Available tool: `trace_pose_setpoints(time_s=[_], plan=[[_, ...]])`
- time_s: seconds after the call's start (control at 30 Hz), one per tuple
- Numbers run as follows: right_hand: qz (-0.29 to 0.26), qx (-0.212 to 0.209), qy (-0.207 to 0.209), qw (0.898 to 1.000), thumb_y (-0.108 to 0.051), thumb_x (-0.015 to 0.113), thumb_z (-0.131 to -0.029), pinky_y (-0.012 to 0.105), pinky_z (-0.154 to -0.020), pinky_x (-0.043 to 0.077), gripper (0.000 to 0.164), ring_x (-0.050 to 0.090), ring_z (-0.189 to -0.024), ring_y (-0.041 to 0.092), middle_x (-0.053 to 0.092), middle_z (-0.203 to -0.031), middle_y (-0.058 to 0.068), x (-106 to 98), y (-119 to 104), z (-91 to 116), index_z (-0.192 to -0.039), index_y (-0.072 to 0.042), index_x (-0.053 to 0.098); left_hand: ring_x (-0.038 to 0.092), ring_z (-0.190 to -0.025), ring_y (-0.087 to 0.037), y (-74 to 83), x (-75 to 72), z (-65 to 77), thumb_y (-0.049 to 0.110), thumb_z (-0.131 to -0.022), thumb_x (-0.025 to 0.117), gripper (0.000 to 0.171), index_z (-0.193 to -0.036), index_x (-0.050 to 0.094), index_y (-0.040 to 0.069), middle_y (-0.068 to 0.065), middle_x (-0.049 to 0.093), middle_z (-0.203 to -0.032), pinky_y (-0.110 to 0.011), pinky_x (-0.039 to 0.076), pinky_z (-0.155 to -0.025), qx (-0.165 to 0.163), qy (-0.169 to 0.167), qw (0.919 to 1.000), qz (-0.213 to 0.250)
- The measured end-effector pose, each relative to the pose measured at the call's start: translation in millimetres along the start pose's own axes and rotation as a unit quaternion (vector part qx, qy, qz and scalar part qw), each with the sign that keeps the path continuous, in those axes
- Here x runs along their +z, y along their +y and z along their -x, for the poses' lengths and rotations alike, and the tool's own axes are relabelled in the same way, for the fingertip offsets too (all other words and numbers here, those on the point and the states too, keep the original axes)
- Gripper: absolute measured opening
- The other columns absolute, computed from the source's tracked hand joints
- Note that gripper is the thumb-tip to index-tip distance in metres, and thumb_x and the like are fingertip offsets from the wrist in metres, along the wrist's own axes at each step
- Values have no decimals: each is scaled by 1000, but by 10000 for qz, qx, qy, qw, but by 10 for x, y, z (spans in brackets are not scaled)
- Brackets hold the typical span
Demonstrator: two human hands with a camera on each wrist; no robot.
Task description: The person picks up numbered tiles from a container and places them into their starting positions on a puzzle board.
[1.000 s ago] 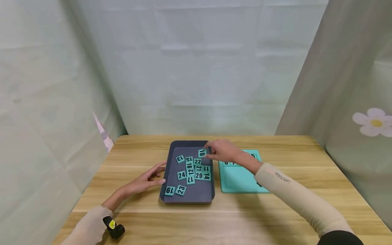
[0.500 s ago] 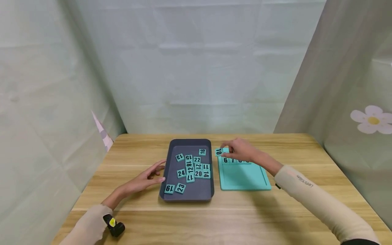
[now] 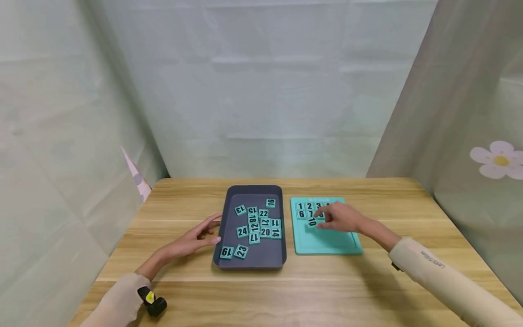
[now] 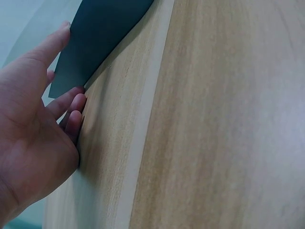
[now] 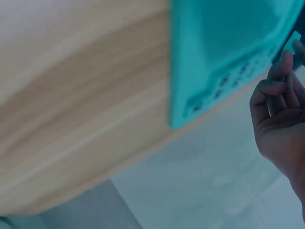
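In the head view, my right hand [image 3: 347, 219] pinches the teal number tile marked 10 [image 3: 312, 222] between thumb and fingers. The tile is sideways, above the teal board [image 3: 327, 243], just below the row with 6 and 7. Number tiles line the board's top rows; the hand covers some at the right. My left hand [image 3: 192, 240] rests with loosely spread fingers and thumb at the left rim of the dark grey tray [image 3: 265, 260]. The left wrist view shows that hand [image 4: 33, 133] beside the tray's wall [image 4: 102, 38]. In the right wrist view the pinched tile [image 5: 291, 40] is partly visible.
Several loose number tiles, among them 24 [image 3: 243, 231] and 23 [image 3: 241, 251], lie at mixed angles in the tray. The tray and board stand side by side on a wooden table [image 3: 261, 299]. Pale curtains [image 3: 261, 91] surround it.
My right hand has carried the 10 tile from the tray's upper right rightward over the board, then lower across it. A 16 tile is now visible in the tray. The left hand stays put.
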State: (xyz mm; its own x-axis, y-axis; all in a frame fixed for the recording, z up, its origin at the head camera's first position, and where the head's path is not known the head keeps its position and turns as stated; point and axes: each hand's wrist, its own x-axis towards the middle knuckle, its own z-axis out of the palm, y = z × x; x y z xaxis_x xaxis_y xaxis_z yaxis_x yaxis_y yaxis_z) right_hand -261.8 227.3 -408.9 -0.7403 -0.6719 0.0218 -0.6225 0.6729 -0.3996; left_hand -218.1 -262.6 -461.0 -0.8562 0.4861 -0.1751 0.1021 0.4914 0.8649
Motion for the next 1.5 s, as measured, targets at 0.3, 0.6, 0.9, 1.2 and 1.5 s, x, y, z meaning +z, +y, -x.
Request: trace_pose_setpoints(time_s=[0.3,0.6,0.9,1.2,1.5], plan=[[-305,-176,-421,9985,-19,75,-93,17,-55,32,26,35,-56,-4,49,-61,-14,138,180,230,-116,-7,75,37,-136,-36,3,1,3,33,-104,60,71,-163,20,31,-18,33,-165,-48,35,-108,-40,16,10000,-1],[43,98,-309,9995,-33,75,-93,20,-57,39,43,45,-59,-1,61,-69,-11,125,192,262,-128,-8,68,38,-135,-35,-4,4,5,33,-104,60,71,-163,21,33,-19,34,-164,-48,36,-107,-52,20,10000,-19],[655,731,-33,9952,-52,76,-88,21,-49,28,45,38,-53,0,51,-63,-14,235,162,262,-115,-17,71,38,-133,-34,7,2,-5,34,-104,60,71,-163,22,31,-18,35,-163,-46,36,-105,-58,44,10000,-29],[389,525,16,9979,-33,76,-92,20,-53,35,30,41,-58,0,57,-69,-11,190,200,307,-112,-12,72,37,-134,-35,-2,7,-5,33,-104,60,71,-163,21,31,-19,34,-164,-47,36,-106,-64,16,10000,-29],[83,526,-54,9986,-25,76,-92,20,-59,41,29,46,-63,0,62,-72,-9,61,284,381,-114,-5,72,38,-135,-36,-3,14,-11,33,-104,60,71,-163,20,30,-19,33,-164,-49,36,-108,-62,15,10000,-55]])
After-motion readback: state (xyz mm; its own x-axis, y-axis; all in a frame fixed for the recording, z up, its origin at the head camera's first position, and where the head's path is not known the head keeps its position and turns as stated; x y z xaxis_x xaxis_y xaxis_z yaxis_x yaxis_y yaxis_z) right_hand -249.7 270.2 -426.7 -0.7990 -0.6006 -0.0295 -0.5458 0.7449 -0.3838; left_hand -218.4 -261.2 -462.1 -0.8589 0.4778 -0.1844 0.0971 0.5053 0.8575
